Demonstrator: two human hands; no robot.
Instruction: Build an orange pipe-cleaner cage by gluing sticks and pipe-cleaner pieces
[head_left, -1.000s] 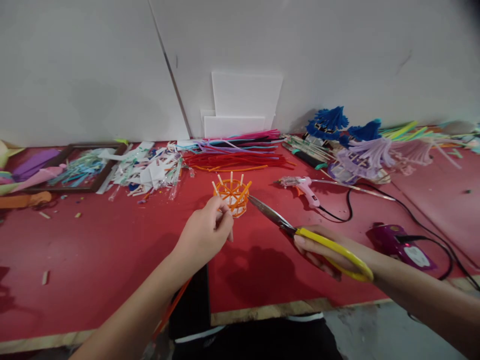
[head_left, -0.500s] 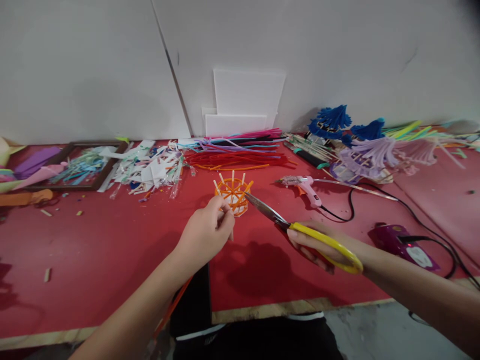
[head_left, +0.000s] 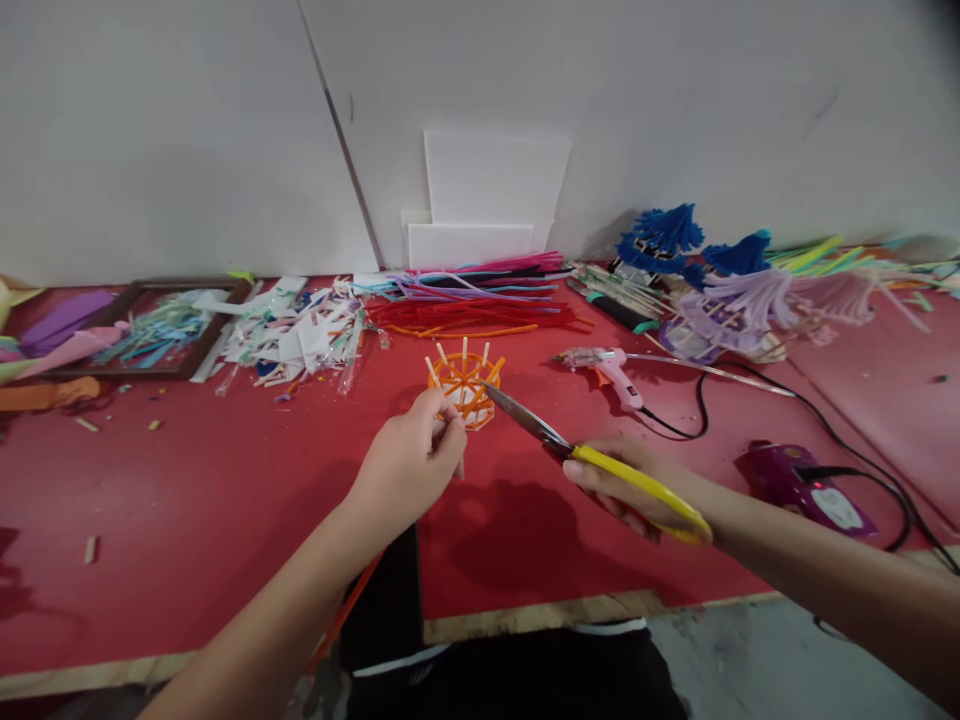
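Note:
A small round frame (head_left: 466,376) of orange pipe cleaners and pale sticks, with a white base, stands on the red table (head_left: 262,480). My left hand (head_left: 420,450) is at its near left edge, fingers pinched together; what they grip is hidden. My right hand (head_left: 637,485) holds yellow-handled scissors (head_left: 525,418). The blades look nearly closed, and their tips reach the right side of the orange frame. An orange strip (head_left: 349,605) hangs below my left wrist, over the table's front edge.
Colored pipe cleaners (head_left: 480,295) lie behind the frame. At right are a pink glue gun (head_left: 611,375) with its cable, a purple box (head_left: 802,490) and blue tufts (head_left: 667,235). Paper scraps (head_left: 300,335) and a brown frame (head_left: 195,355) lie at left.
The scissors and my right hand have moved slightly left, bringing the tips further over the orange frame. My left hand has barely moved.

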